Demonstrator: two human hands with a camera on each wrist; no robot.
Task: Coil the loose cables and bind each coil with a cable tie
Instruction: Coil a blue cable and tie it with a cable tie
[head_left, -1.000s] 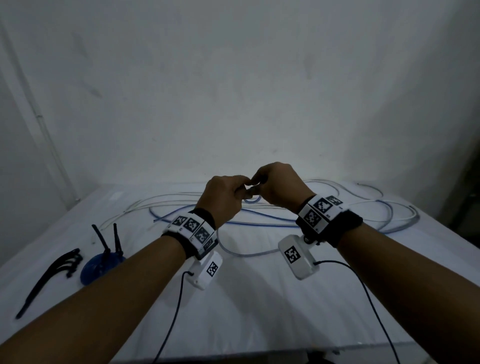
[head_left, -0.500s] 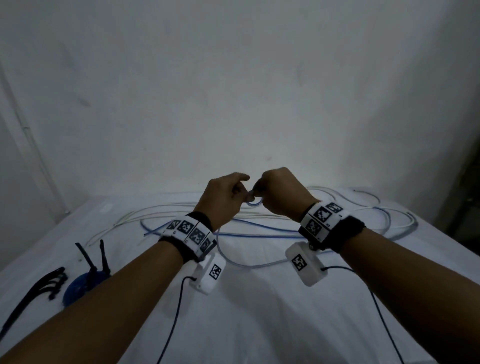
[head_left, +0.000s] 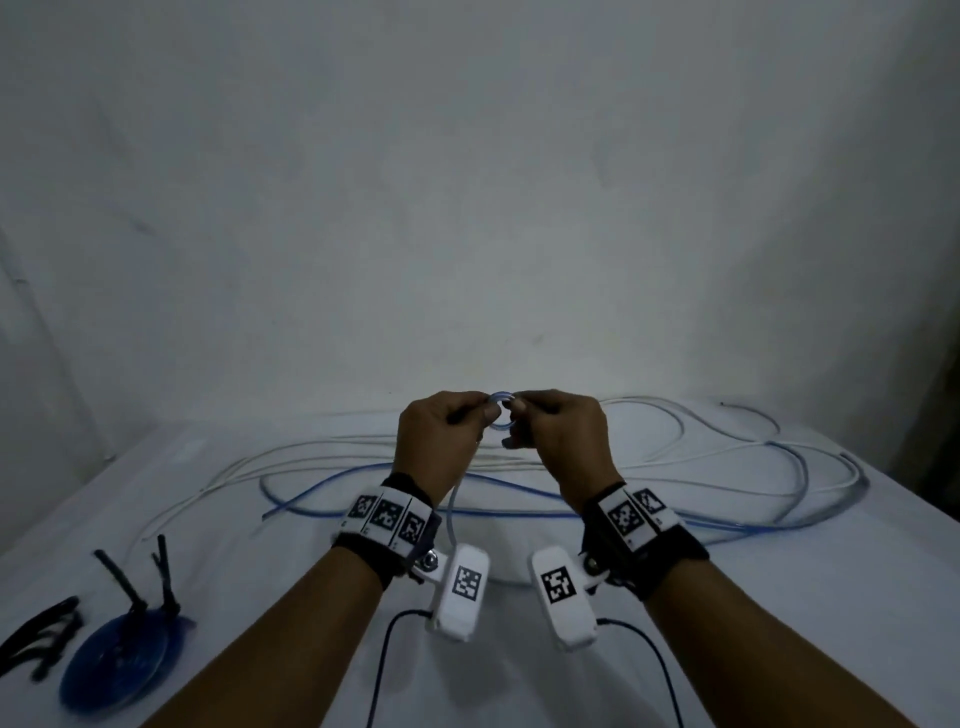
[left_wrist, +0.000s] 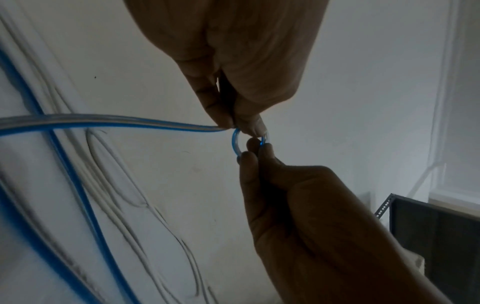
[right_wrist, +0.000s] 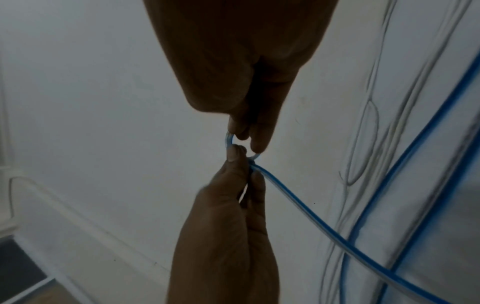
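Cable (head_left: 501, 410): translucent blue, bent into one tight small loop.
Left hand (head_left: 440, 441): pinches the loop.
Right hand (head_left: 563, 441): pinches it too.
Writing: none legible.

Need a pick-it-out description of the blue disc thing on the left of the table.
Start at the white table and go to its near-left corner. The blue disc lies flat there, right of a bunch of black cable ties. It alone is round and blue, with two black prongs standing up from it.

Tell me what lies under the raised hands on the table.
Loose blue cable and white cable lie on the white table. Where they run behind the hands and wrists is covered.
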